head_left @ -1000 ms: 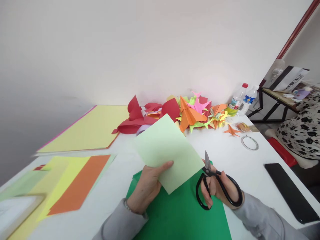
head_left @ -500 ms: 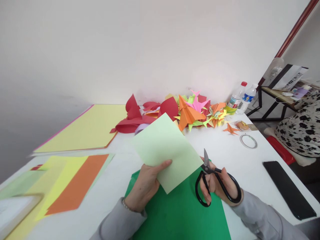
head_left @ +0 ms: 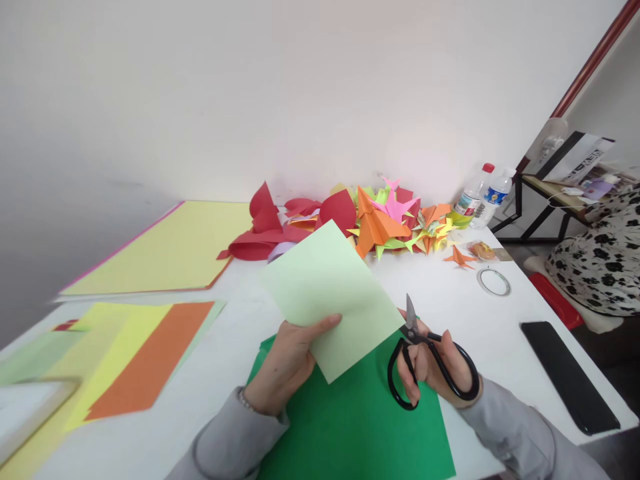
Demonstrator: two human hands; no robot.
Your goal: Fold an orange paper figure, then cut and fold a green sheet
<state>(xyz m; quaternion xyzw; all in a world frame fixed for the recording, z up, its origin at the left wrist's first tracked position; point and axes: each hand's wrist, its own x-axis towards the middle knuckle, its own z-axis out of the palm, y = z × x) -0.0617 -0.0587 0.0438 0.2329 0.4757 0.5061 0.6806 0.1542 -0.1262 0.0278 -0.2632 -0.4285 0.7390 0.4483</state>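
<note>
My left hand [head_left: 285, 367] grips a pale green square of paper [head_left: 333, 293], thumb on top and fingers hidden beneath. The sheet is held up at an angle, one corner toward me. In my right hand [head_left: 440, 363] is a pair of black-handled scissors [head_left: 411, 327], with its blades pointing away from me and parted handles. The scissors' blades are close to the paper's right corner; whether they touch it I cannot tell. Below both hands lies a green sheet [head_left: 365, 427] on the white table [head_left: 200, 373].
Folded paper planes [head_left: 375, 227] and curled red paper [head_left: 257, 243] are heaped by the wall. Coloured sheets [head_left: 155, 353] and a large yellow sheet [head_left: 150, 253] lie left. Right are a tape roll [head_left: 494, 283], a black phone-like slab [head_left: 570, 377], bottles [head_left: 470, 200] and a seated person [head_left: 600, 260].
The view has shifted slightly. My hands, the pale green paper and the scissors keep almost the same pose relative to each other.
</note>
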